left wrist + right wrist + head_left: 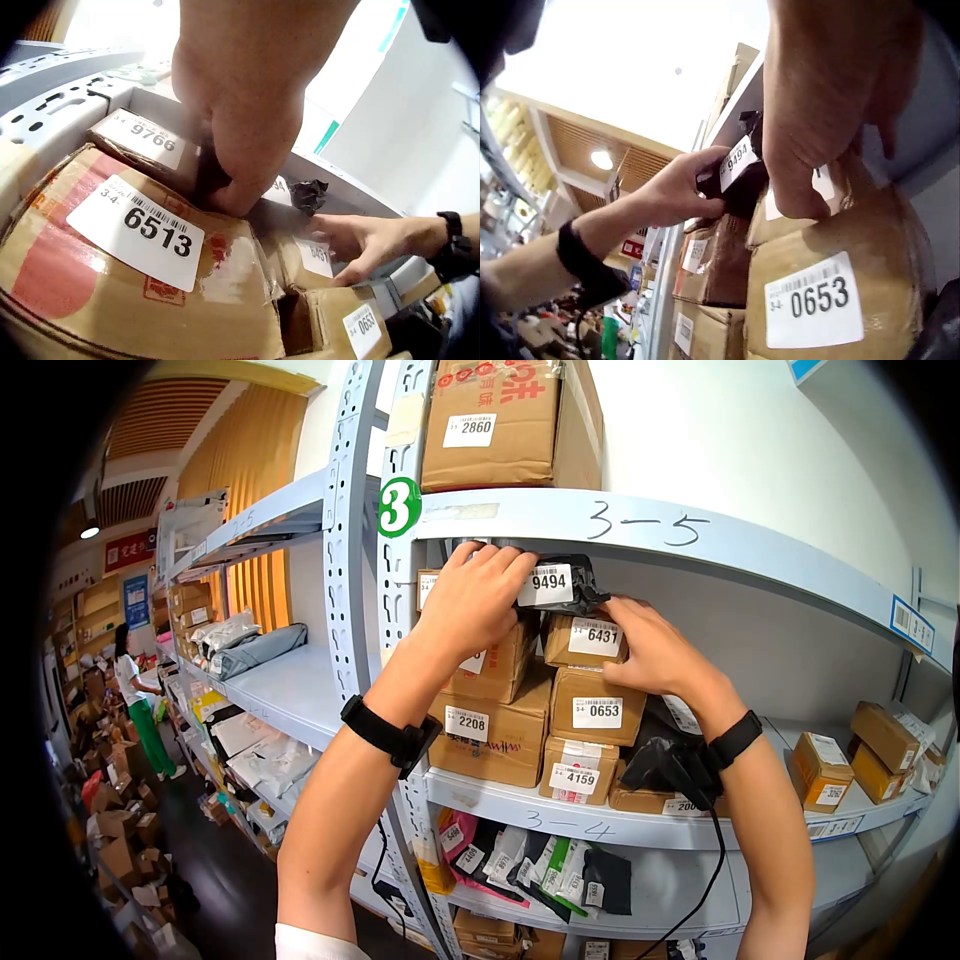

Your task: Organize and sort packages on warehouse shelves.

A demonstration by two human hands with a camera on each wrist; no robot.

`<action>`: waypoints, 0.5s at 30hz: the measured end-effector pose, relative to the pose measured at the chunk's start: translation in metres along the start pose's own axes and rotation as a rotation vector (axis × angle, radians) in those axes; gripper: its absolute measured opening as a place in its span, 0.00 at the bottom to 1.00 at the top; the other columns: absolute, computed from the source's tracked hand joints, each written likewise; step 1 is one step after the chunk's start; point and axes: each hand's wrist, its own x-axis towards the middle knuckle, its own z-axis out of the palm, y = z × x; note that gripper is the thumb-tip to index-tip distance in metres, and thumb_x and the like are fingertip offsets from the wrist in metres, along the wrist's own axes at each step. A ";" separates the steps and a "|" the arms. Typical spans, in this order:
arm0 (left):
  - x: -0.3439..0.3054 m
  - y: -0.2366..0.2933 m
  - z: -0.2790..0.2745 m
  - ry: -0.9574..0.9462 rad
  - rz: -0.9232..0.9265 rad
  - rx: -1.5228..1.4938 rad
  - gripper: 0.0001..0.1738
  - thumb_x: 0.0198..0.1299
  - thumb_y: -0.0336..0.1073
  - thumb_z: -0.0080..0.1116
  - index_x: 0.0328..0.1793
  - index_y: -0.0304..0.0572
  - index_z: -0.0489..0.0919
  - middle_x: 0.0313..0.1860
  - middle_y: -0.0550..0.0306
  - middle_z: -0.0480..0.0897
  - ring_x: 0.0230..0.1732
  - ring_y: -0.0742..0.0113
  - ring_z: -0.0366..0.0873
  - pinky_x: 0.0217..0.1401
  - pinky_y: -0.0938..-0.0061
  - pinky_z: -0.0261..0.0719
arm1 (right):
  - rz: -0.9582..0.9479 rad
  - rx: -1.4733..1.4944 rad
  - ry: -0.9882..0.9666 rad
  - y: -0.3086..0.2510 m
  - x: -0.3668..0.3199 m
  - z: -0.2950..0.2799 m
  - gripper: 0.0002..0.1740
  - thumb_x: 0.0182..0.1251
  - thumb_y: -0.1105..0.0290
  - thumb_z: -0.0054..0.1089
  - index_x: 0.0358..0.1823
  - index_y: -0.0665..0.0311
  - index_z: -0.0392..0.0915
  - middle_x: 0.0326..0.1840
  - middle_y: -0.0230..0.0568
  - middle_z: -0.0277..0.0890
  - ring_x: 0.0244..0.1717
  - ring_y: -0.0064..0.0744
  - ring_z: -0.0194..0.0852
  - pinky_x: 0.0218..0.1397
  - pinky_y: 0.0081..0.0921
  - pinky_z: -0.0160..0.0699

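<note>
In the head view my left hand [478,602] grips the left part of a black plastic-wrapped package [580,590] labelled 9494, under the shelf beam. The right wrist view shows its thumb below the package [744,196] and its fingers behind. My right hand [652,652] holds the right side of a small brown box [566,644] labelled 6431, just below the package; its fingers reach over the top corner and its thumb lies low on the side. Under that box is box 0653 [568,690]. Left of them, box 6513 [150,225] shows in the left wrist view, near box 9766 [124,139].
Boxes 2208 [500,755] and 4159 [548,775] stand lower in the stack. A black bundle [655,745] with a cable lies by my right forearm. The beam [740,545] runs above my hands, beside an upright [400,450]. A person [135,680] stands in the aisle.
</note>
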 end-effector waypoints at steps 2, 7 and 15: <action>0.000 0.000 0.000 -0.006 0.000 -0.004 0.28 0.45 0.22 0.64 0.58 0.38 0.79 0.46 0.53 0.84 0.53 0.55 0.81 0.64 0.62 0.72 | 0.114 0.095 0.013 -0.014 0.005 -0.001 0.45 0.54 0.52 0.71 0.69 0.71 0.68 0.67 0.59 0.74 0.67 0.58 0.73 0.71 0.45 0.74; -0.001 -0.002 0.004 0.014 -0.013 -0.019 0.33 0.41 0.25 0.67 0.61 0.36 0.77 0.47 0.50 0.83 0.52 0.51 0.80 0.65 0.60 0.72 | 0.471 0.052 0.170 -0.052 0.022 0.016 0.52 0.53 0.40 0.70 0.71 0.70 0.67 0.66 0.65 0.74 0.65 0.64 0.77 0.67 0.49 0.79; -0.003 -0.002 0.000 0.010 -0.013 -0.071 0.33 0.41 0.24 0.67 0.61 0.37 0.78 0.47 0.50 0.83 0.53 0.50 0.80 0.66 0.60 0.72 | 0.514 0.022 0.145 -0.032 0.016 0.002 0.51 0.48 0.42 0.72 0.70 0.68 0.69 0.62 0.64 0.77 0.63 0.65 0.79 0.65 0.50 0.80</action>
